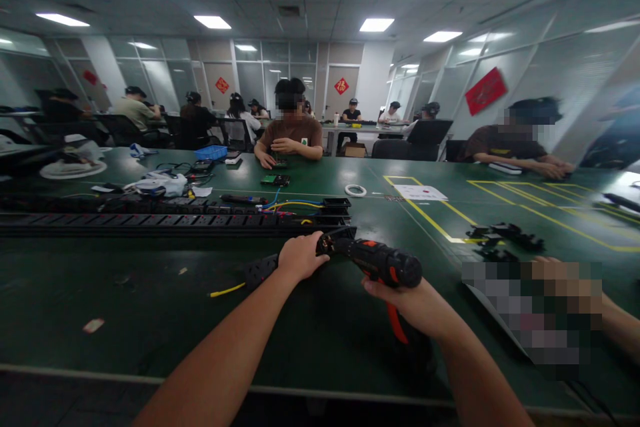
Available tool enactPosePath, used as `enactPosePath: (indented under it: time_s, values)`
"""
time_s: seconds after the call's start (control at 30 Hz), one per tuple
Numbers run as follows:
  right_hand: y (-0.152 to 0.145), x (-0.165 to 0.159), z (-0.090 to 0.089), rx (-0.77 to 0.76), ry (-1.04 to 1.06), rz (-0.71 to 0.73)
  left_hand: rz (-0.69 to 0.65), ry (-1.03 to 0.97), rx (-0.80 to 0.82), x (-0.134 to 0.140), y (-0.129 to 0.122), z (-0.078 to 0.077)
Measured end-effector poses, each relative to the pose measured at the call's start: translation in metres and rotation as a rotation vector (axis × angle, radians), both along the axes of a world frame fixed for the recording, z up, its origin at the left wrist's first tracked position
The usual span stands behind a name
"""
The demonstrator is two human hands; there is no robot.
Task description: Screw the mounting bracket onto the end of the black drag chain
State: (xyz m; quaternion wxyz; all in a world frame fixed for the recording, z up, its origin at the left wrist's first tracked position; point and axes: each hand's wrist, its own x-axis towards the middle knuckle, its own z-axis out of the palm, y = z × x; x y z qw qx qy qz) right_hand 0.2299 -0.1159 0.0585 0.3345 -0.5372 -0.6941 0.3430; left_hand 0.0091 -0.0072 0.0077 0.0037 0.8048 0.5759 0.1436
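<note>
My right hand (423, 307) is wrapped round the grip of a black cordless drill (387, 261) with orange trim. The drill lies level and its nose points left, up against the fingers of my left hand. Closed on the near end of a short black socket strip (261, 269), my left hand (300, 257) covers much of it. A yellow wire (228, 290) sticks out from the strip's left end. Whether the drill's tip touches the strip is hard to see. Just beyond my left hand lie long black power strips (165, 221) with rows of sockets.
Blue and yellow wires (287, 203) emerge from the strips' right end. A white tape roll (355, 191) and a paper sheet (420, 192) lie farther back. Black plastic parts (510, 237) sit at right, near another person's hand (565, 287). People sit across the green table (165, 327).
</note>
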Motion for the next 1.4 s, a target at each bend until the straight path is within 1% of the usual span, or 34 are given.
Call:
enactPosePath:
  time_s: [0.13, 0.2, 0.33, 0.5, 0.7, 1.07, 1.23, 1.4]
  values:
    - [-0.0003, 0.0006, -0.0018, -0.075, 0.01, -0.028, 0.003, -0.005, 0.005, -0.0001, -0.0003, -0.0005]
    - [-0.0008, 0.0005, -0.0021, -0.088, 0.018, -0.048, 0.006, -0.007, 0.006, 0.0001, -0.0006, -0.0007]
    - [-0.0018, 0.0001, -0.0009, -0.09, 0.03, -0.056, 0.0, -0.008, 0.003, 0.0001, -0.0013, -0.0002]
    - [-0.0035, -0.0015, 0.0015, -0.103, -0.005, -0.072, 0.004, -0.002, 0.011, 0.0002, -0.0025, 0.0018]
    - [-0.0038, -0.0032, 0.003, -0.094, 0.009, -0.079, 0.018, 0.011, -0.019, 0.0013, -0.0041, 0.0039]
    - [-0.0016, 0.0004, -0.0013, -0.076, 0.009, -0.079, 0.035, 0.008, -0.056, 0.0023, -0.0067, 0.0087]
    - [-0.0009, 0.0007, -0.0026, -0.107, 0.013, -0.067, 0.037, 0.014, -0.056, 0.002, -0.0073, 0.0086]
    - [-0.0012, 0.0003, -0.0012, -0.104, -0.003, -0.066, 0.017, 0.015, -0.024, 0.0013, -0.0059, 0.0065]
